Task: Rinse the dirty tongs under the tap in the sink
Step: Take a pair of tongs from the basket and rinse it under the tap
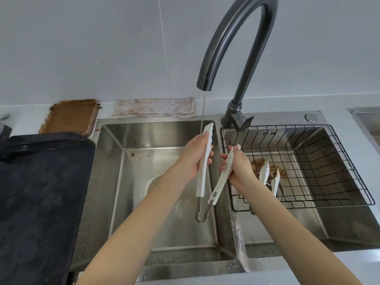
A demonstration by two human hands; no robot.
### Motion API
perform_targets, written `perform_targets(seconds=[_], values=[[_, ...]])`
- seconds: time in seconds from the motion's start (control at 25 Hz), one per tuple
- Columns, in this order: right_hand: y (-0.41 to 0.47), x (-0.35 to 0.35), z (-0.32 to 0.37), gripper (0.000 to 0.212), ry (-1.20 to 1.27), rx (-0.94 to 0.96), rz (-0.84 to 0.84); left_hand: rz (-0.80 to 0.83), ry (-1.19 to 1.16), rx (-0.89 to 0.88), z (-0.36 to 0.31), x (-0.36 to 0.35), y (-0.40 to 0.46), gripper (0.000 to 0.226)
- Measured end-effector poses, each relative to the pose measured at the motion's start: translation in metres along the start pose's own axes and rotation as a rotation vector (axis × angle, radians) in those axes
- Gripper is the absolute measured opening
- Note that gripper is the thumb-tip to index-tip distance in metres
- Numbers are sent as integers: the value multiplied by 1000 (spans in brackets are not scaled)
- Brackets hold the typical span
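Head view shows the tongs (pixel 202 171) spread over the left basin of the sink (pixel 115 161), left hand (pixel 195 159) and right hand (pixel 236 167) each gripping one white arm under the tap (pixel 236 48)'s thin stream; light, springy, probably slippery when wet, so best held mid-arm.

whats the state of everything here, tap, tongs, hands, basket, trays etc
Dark curved metal tap: running, thin stream.
White plastic tongs with metal hinge: spread apart, held over the left basin.
Left hand: grips one arm.
Right hand: grips the other arm.
Second white tongs: brown-smeared, lying in the basket.
Black wire basket: sitting in the right basin.
Brown-coated tray: dirty.
White folded cloth: stained.
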State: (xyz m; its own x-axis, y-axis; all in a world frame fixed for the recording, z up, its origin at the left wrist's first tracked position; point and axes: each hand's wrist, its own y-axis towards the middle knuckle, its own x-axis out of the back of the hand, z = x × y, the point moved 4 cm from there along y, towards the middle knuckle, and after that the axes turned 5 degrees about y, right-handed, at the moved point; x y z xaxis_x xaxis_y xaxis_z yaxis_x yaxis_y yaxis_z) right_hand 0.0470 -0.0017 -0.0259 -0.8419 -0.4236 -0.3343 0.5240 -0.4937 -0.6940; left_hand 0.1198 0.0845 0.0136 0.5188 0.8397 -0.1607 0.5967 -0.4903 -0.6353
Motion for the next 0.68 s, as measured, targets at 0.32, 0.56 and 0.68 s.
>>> perform_targets(seconds=[0.32, 0.56, 0.68], values=[[-20, -18, 17, 25, -283, 327, 117, -343, 482, -530, -7, 16, 12, 35], [-45, -43, 32, 20, -534, 562, 249, -347, 285, -401, -2, 33, 23, 29], [-52, -48, 36, 20, -560, 662, 247, -302, 236, -397, -8, 25, 20, 28]])
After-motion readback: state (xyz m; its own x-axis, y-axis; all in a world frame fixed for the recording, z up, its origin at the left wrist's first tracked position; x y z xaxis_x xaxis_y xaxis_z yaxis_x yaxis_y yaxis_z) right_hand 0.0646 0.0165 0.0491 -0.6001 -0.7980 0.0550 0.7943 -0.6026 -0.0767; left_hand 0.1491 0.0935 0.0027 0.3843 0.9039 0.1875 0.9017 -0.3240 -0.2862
